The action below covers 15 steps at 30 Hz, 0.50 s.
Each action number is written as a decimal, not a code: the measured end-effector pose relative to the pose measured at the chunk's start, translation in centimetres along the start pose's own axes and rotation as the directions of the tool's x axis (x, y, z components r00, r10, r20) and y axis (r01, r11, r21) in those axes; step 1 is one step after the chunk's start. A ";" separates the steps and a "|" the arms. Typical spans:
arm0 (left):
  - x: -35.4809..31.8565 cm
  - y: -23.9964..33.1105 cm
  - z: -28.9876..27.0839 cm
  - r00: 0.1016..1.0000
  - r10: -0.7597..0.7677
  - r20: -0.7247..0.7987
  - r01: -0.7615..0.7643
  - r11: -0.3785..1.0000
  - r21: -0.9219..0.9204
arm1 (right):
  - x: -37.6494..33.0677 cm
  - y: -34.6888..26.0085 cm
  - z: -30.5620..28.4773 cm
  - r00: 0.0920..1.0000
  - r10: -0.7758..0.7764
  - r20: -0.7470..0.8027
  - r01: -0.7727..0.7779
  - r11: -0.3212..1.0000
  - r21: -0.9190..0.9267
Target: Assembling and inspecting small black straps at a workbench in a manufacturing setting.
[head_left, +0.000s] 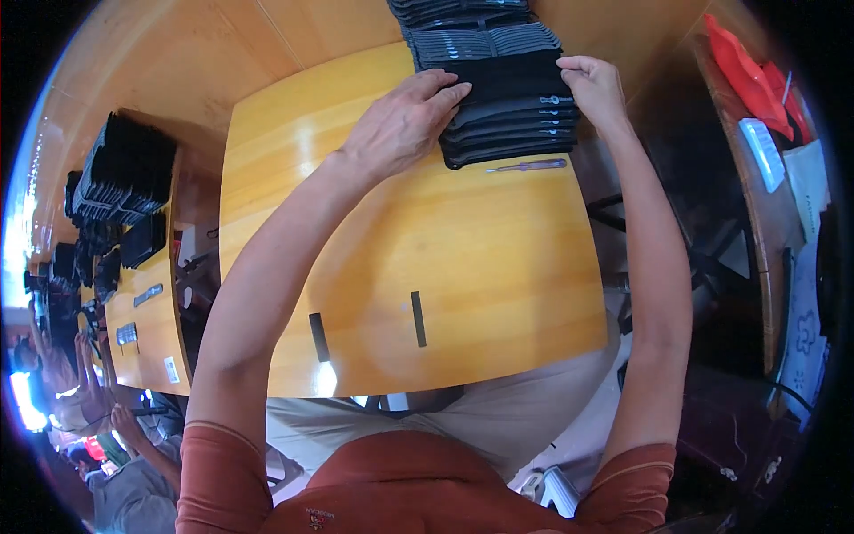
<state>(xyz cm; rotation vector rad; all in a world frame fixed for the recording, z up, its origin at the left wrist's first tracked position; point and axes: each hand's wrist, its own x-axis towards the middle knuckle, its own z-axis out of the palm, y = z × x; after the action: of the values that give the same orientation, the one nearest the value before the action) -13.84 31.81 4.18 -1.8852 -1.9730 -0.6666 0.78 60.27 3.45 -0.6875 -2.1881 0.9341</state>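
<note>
A stack of folded black garments (507,120) lies at the far right of the table, its layered folds facing me. At its left edge, my left hand (405,120) pinches the top folded black garment (511,78) between thumb and fingers. My right hand (598,91) grips the same garment at its far right corner, thumb and forefinger together. The exact fingertip contact is partly hidden on the left. Just in front of the stack lies a slim screwdriver (534,165) with a purplish handle. Behind are more banded stacks of dark folded garments (485,43).
Two short black strips (419,319) mark the near part of the yellow wooden table (374,240). Another table at left carries dark garment stacks (124,169); people (133,472) sit beyond it. A shelf at right holds red cloth (747,76) and a white-blue box (762,153).
</note>
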 end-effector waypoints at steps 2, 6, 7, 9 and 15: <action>-0.2 -0.1 0.2 0.997 -0.051 0.056 0.052 0.998 -0.023 | -0.3 0.3 0.3 0.996 -0.087 0.002 0.087 0.990 -0.110; -0.8 0.0 0.3 0.997 -0.049 0.061 0.050 0.999 -0.007 | -0.8 0.0 0.6 0.992 -0.128 -0.001 0.126 0.979 -0.160; -0.8 0.2 0.3 0.995 -0.063 0.073 0.063 0.998 0.004 | -1.0 0.1 0.6 0.987 -0.161 -0.020 0.154 0.971 -0.184; -0.9 0.2 0.7 0.997 -0.042 0.066 0.039 0.999 0.034 | -1.3 0.1 0.7 0.980 -0.194 -0.038 0.182 0.961 -0.209; -1.6 0.6 1.3 0.996 -0.057 0.064 0.052 0.995 0.090 | -1.9 -0.4 1.1 0.984 -0.176 -0.017 0.165 0.951 -0.261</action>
<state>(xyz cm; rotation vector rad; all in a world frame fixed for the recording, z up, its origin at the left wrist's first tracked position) -13.07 31.16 2.32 -1.8298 -2.0664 -0.5291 1.13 58.26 2.49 -0.6173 -2.3149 0.5466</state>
